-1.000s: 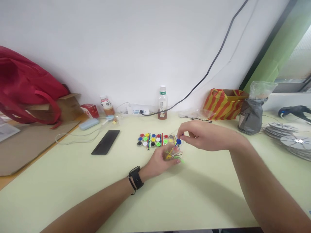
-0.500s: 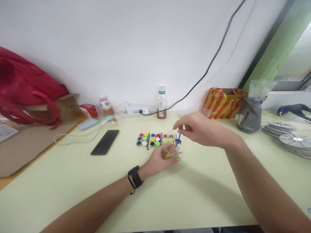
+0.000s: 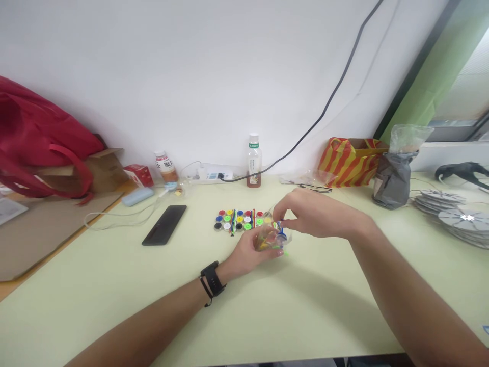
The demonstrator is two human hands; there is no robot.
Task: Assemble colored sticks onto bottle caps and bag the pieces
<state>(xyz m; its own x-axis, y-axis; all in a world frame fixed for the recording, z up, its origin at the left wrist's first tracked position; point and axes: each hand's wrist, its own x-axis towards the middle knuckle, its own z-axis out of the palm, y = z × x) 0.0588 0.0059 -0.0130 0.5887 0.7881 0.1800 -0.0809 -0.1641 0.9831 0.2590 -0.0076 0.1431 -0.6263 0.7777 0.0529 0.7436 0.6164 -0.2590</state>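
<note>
A clear plastic bag or cup (image 3: 268, 238) with small coloured plastic pieces inside is held between the fingers and thumb of my left hand (image 3: 246, 253); I cannot tell which kind of container it is. Over its right side, my right hand (image 3: 305, 213) pinches a small blue plastic piece (image 3: 281, 236) with a thin stem and a round disc at its lower end. Just behind my left hand lie small round pots (image 3: 240, 219) with lids of several colours, in rows. Thin coloured sticks (image 3: 234, 223) lie between the rows. My fingers partly hide the rightmost pots.
A black phone (image 3: 164, 225) lies on the left of the table. Along the wall stand a drink bottle (image 3: 254, 162), a second bottle (image 3: 165, 165), a power strip (image 3: 216, 173) and a striped bag (image 3: 349, 162). Glasses (image 3: 315, 188) lie behind my right hand. Stacked white discs (image 3: 466, 227) are at right.
My right hand has moved down and slightly toward my left hand, lowering the blue piece to the clear container. My left hand has stayed nearly in place. The glasses have come into view.
</note>
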